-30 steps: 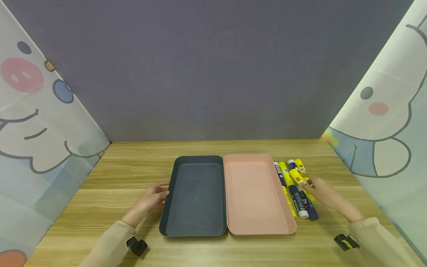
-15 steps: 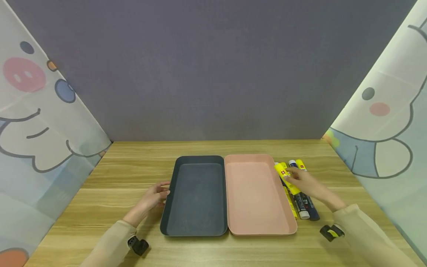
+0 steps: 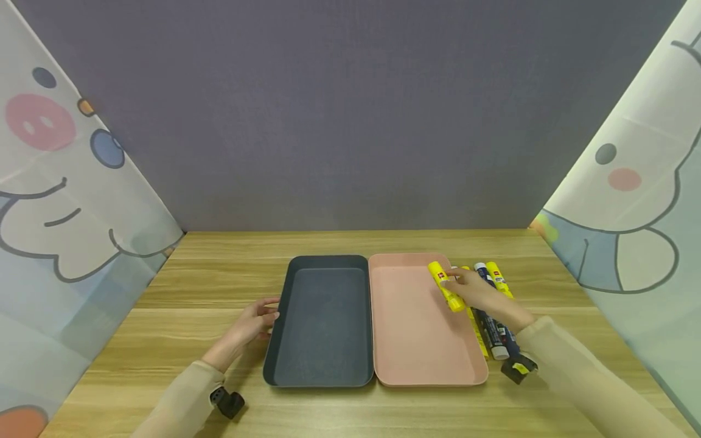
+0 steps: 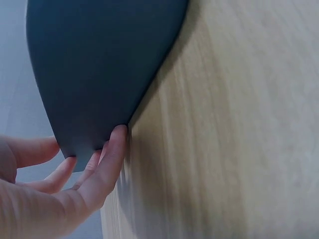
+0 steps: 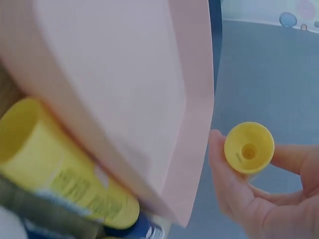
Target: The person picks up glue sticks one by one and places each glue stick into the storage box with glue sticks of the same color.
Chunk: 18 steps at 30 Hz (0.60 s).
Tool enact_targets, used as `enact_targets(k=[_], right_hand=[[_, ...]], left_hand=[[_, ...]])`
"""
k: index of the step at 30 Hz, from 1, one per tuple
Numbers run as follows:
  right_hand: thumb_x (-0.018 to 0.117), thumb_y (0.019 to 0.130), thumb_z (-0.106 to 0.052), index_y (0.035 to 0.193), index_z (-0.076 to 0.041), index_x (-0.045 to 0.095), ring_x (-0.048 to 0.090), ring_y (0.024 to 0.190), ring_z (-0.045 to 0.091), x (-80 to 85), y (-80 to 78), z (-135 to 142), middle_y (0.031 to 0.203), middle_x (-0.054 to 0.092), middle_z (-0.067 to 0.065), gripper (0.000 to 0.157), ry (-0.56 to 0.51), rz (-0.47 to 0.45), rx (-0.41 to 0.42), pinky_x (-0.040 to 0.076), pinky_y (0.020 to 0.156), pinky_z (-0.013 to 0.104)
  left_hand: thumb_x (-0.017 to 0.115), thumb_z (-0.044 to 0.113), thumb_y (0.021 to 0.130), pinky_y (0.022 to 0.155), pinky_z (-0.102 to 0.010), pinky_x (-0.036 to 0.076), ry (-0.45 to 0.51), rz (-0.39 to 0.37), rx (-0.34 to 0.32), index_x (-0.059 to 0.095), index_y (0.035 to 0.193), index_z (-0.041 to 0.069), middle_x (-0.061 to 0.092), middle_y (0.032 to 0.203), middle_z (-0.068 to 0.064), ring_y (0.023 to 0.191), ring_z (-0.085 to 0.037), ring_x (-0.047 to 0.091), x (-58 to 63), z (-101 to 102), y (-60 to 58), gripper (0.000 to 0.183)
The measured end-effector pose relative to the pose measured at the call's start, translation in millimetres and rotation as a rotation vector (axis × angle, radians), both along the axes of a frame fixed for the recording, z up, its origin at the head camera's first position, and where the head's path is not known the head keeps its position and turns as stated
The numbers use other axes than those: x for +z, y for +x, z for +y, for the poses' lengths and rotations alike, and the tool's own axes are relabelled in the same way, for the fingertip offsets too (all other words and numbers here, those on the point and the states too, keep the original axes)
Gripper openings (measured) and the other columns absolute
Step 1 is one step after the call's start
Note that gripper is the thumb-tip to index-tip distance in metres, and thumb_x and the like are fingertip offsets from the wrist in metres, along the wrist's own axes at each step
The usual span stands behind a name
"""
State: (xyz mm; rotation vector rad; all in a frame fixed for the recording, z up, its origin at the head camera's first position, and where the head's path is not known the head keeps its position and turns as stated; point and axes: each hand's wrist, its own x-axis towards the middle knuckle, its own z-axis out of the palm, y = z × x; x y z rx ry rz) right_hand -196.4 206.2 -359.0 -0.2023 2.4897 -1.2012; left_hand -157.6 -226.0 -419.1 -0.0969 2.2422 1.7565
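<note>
A yellow glue stick (image 3: pixel 441 277) hangs over the right part of the pink tray (image 3: pixel 413 328), pinched between the thumb and fingers of my right hand (image 3: pixel 475 293). In the right wrist view the round end of this glue stick (image 5: pixel 249 148) faces the camera. My left hand (image 3: pixel 253 323) rests its fingers against the outer left wall of the dark grey tray (image 3: pixel 317 328). In the left wrist view those fingertips (image 4: pixel 118 133) touch the tray's side wall (image 4: pixel 99 69), with the thumb near its rim.
Right of the pink tray lie several yellow and dark blue glue sticks (image 3: pixel 499 277), partly hidden by my right arm. Both trays hold nothing and stand side by side on the wooden table (image 3: pixel 219 261). A grey wall (image 3: pixel 350 121) rises behind the table.
My right hand has picked the yellow glue stick off the pile and carried it left over the pink tray. The left hand and both trays have stayed put.
</note>
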Motion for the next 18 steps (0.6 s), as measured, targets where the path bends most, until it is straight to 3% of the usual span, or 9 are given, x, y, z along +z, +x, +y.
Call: enact_targets(k=[3, 9, 12, 15, 18], right_hand=[[0.042, 0.094, -0.025, 0.133, 0.011, 0.024, 0.052, 0.088, 0.023, -2.8, -2.8, -8, 0.122, 0.038, 0.034, 0.056, 0.006, -0.038, -0.015, 0.044, 0.066, 0.030], [0.043, 0.094, -0.018, 0.131, 0.014, 0.024, 0.054, 0.080, 0.022, -10.6, -11.3, -26, 0.111, 0.045, 0.031, 0.053, -0.033, -0.082, -0.071, 0.047, 0.065, 0.031], [0.047, 0.092, -0.020, 0.130, 0.012, 0.028, 0.056, 0.076, 0.022, -29.6, -25.9, -28, 0.102, 0.051, 0.026, 0.054, -0.065, -0.083, -0.076, 0.049, 0.064, 0.034], [0.053, 0.088, -0.029, 0.128, 0.007, 0.036, 0.058, 0.072, 0.020, -60.6, -48.9, -23, 0.094, 0.055, 0.020, 0.056, -0.115, -0.051, -0.060, 0.049, 0.060, 0.033], [0.055, 0.087, -0.031, 0.127, 0.006, 0.039, 0.058, 0.074, 0.020, -66.7, -56.0, -30, 0.098, 0.055, 0.019, 0.056, -0.076, -0.043, -0.074, 0.049, 0.061, 0.033]], left_hand=[[0.042, 0.002, 0.090, 0.067, -0.037, 0.049, -0.006, -0.001, 0.004, 0.030, 0.131, -0.007, 0.044, 0.116, -0.030, 0.083, -0.021, 0.057, 1.4, 1, 0.1, 0.043], [0.043, 0.003, 0.090, 0.068, -0.038, 0.049, -0.005, 0.002, 0.000, 0.030, 0.131, -0.007, 0.042, 0.118, -0.031, 0.087, -0.023, 0.057, 2.0, 1, 1.6, 0.044], [0.046, 0.006, 0.089, 0.068, -0.038, 0.049, 0.016, 0.026, -0.023, 0.032, 0.129, -0.007, 0.043, 0.116, -0.030, 0.087, -0.023, 0.057, 0.2, -2, 2.3, 0.045], [0.049, 0.010, 0.088, 0.066, -0.038, 0.049, 0.051, 0.061, -0.062, 0.033, 0.128, -0.008, 0.046, 0.112, -0.028, 0.084, -0.021, 0.058, -0.3, -4, 2.7, 0.046], [0.048, 0.008, 0.088, 0.065, -0.037, 0.049, 0.050, 0.056, -0.051, 0.034, 0.127, -0.007, 0.047, 0.111, -0.028, 0.083, -0.021, 0.058, -0.5, -4, 2.2, 0.045]])
